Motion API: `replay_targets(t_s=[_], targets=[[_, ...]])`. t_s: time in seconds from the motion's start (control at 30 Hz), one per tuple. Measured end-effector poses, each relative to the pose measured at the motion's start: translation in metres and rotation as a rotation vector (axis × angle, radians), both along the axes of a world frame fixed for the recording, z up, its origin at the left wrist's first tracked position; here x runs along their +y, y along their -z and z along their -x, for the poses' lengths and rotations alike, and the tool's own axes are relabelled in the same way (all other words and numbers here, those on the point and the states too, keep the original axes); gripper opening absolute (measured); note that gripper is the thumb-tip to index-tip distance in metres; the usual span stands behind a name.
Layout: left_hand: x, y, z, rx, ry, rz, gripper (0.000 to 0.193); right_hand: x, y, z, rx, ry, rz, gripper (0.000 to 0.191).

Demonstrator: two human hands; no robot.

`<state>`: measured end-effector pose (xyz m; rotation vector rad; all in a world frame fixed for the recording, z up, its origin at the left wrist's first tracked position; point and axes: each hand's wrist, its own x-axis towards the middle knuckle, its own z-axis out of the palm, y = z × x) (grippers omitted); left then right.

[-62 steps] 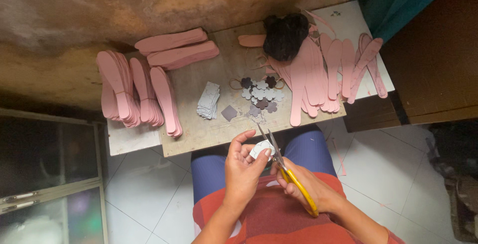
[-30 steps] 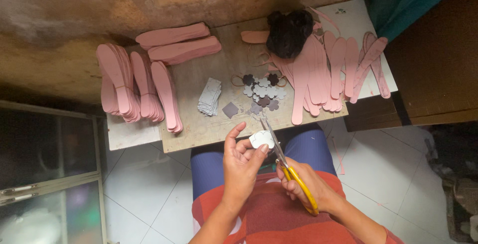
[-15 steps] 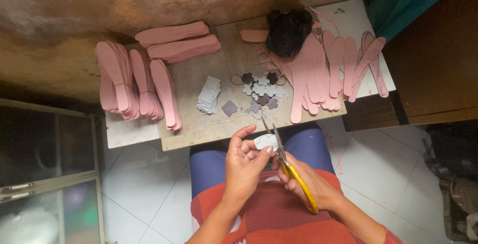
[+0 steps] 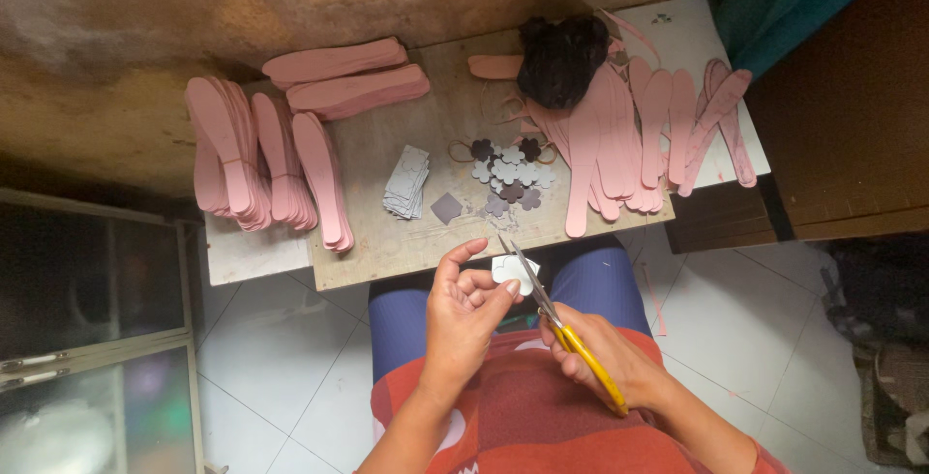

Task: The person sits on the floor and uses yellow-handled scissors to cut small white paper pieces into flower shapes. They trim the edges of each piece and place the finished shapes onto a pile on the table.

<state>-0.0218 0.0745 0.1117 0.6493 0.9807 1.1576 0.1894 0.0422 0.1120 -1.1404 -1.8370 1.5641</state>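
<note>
- Scissors (image 4: 561,324), yellow-handled, sit in the right hand (image 4: 605,358); fingers clamped round the handles, blades slightly parted with tips pointing to 11 o'clock.
- Small pale cut-out piece (image 4: 510,271) is pinched in the left hand (image 4: 463,314), thumb and fingertips closed on its near edge, index finger raised clear. It hangs over the lap, just below the board's front edge, touching the blades.
- Doing this cut well, as I judge it: keep the pinch close to the cut line so the piece doesn't flex, rotate the piece rather than the scissors, use short bites near the pivot for the curved lobes, keep left fingertips off the blade path.
- Board (image 4: 387,251) at 12 o'clock from the hands carries the rest.
- Finished flower-shaped cut-outs (image 4: 511,176), grey and darker ones mixed, lie clustered at 12 o'clock.
- Stack of grey square blanks (image 4: 406,182) at 11 o'clock, one loose square (image 4: 446,207) beside it.
- Pink insole-shaped pieces in bundles (image 4: 261,160) at 10 o'clock, two more stacks (image 4: 344,77) above them.
- Loose pink pieces (image 4: 639,131) fanned at 1 o'clock, dark fuzzy clump (image 4: 561,58) resting on their top end.
- White tiled floor (image 4: 281,358) under the knees.
</note>
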Motion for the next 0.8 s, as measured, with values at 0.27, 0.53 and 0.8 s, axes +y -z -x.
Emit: replay_targets(t_s=[0.27,0.53,0.8], targets=[[0.002,-0.004,-0.002,-0.007,-0.066,-0.031,0.065,0.001,-0.003,0.001,-0.027,-0.012,0.091,0.087],[0.0,-0.009,-0.004,0.068,-0.008,-0.035,0.06,0.004,-0.013,0.008,0.006,-0.03,-0.049,0.089],[0.002,-0.007,-0.001,0.099,0.018,-0.033,0.058,0.003,-0.002,0.001,-0.024,-0.039,-0.026,0.081]])
